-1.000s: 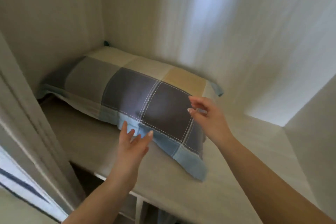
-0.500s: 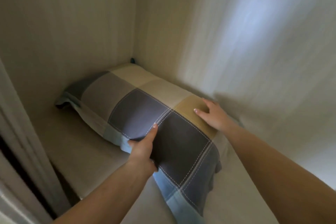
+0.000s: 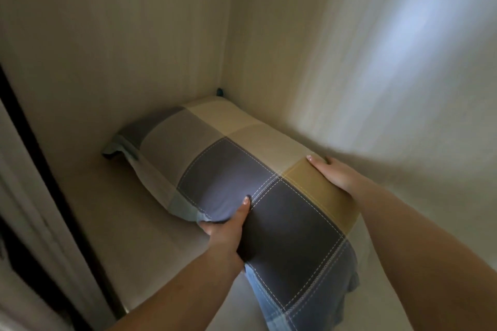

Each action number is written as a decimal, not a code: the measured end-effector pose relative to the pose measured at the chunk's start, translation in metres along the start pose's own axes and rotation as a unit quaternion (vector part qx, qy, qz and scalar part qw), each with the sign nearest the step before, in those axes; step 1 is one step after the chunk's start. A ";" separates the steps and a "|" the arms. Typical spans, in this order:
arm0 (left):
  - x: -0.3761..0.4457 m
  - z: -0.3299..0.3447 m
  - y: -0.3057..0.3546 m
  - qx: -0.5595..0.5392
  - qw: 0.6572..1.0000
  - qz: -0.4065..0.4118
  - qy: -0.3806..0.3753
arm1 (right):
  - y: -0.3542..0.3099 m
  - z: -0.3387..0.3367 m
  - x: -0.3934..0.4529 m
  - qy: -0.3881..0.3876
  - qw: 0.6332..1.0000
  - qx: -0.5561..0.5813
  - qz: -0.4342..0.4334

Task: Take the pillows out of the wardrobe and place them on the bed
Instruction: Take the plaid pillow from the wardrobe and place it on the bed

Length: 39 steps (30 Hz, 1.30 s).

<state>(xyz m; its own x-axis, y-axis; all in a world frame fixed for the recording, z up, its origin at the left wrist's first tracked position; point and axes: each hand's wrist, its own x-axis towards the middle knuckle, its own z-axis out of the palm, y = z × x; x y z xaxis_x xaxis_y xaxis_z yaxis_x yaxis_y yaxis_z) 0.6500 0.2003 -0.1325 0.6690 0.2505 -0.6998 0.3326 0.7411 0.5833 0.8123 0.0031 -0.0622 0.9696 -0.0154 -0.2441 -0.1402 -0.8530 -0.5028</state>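
A patchwork pillow (image 3: 228, 166) in grey, cream, mustard and pale blue squares lies on the wardrobe shelf (image 3: 121, 223), its far end in the back corner. My left hand (image 3: 228, 226) grips its near long edge, thumb on top and fingers tucked underneath, bunching the grey fabric. My right hand (image 3: 333, 172) curls over the far long edge at the mustard square, next to the back wall. The pillow's near end hangs toward me between my forearms. No bed is in view.
The wardrobe's pale side wall (image 3: 107, 48) and back wall (image 3: 376, 75) close in the pillow on two sides. A dark door frame edge (image 3: 53, 183) runs down the left. A small dark object (image 3: 220, 91) sits in the back corner.
Both hands went from reaching toward the pillow to gripping its two long edges. The view has come closer, and the pillow's near end has shifted toward me.
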 end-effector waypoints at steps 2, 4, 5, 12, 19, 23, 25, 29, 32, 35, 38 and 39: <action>0.007 -0.008 -0.002 -0.021 0.999 0.004 -0.027 | -0.001 0.003 -0.002 0.010 1.000 -0.019 -0.003; 0.012 -0.019 -0.005 -0.026 0.998 0.010 -0.053 | -0.003 0.006 -0.007 0.017 0.999 -0.034 -0.008; 0.015 -0.024 -0.007 -0.022 0.998 0.015 -0.061 | -0.004 0.007 -0.010 0.019 0.999 -0.037 -0.011; 0.012 -0.054 -0.006 0.028 0.997 0.038 -0.060 | -0.002 0.007 -0.044 0.007 0.999 -0.024 -0.026; -0.017 -0.092 -0.006 0.058 0.994 0.084 -0.044 | 0.012 0.014 -0.110 0.038 0.997 0.052 -0.053; -0.047 -0.111 -0.020 0.073 0.988 0.130 -0.031 | 0.032 0.023 -0.165 0.073 0.991 0.102 -0.054; -0.066 -0.121 -0.034 0.081 0.984 0.157 -0.019 | 0.049 0.027 -0.199 0.090 0.983 0.152 -0.045; -0.109 -0.141 -0.059 0.082 0.978 0.189 -0.023 | 0.090 0.039 -0.270 0.121 0.951 0.284 -0.017; -0.141 -0.154 -0.072 0.087 0.973 0.209 -0.037 | 0.119 0.049 -0.319 0.149 0.923 0.355 -0.005; -0.174 -0.165 -0.086 0.108 0.964 0.236 -0.053 | 0.138 0.055 -0.359 0.175 0.898 0.404 -0.009; -0.205 -0.170 -0.092 0.135 0.946 0.288 -0.062 | 0.142 0.050 -0.391 0.205 0.879 0.429 -0.028; -0.215 -0.171 -0.092 0.145 0.938 0.308 -0.064 | 0.143 0.047 -0.401 0.215 0.874 0.434 -0.036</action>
<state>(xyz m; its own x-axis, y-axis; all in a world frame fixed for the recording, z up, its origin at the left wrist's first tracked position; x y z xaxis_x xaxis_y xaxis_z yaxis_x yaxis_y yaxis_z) 0.3622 0.1847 -0.1060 0.8615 0.4852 -0.1494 0.0114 0.2758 0.9612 0.3945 -0.0879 -0.0750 0.9415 -0.3327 0.0545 0.0057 -0.1457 -0.9893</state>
